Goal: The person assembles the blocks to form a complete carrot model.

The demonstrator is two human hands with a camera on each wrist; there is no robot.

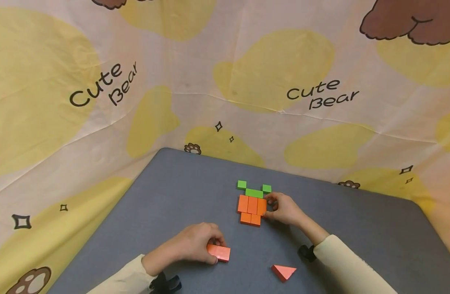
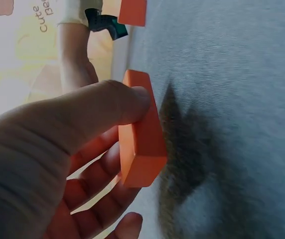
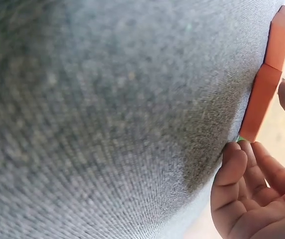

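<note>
My left hand grips a salmon-orange rectangular block low over the table; the left wrist view shows the thumb pressed on one face of it and fingers behind. Farther up the table, my right hand spans the rightmost orange block of a flat arrangement, fingertips at its far end and thumb by its near end. Beside that block lie more upright-set orange blocks, with smaller orange blocks below. A green rectangular block and two small green blocks sit at the top.
A pink triangular block lies near the front, left of the right sleeve. The grey table has rounded far corners. Behind it hangs a cloth with bear prints and lettering.
</note>
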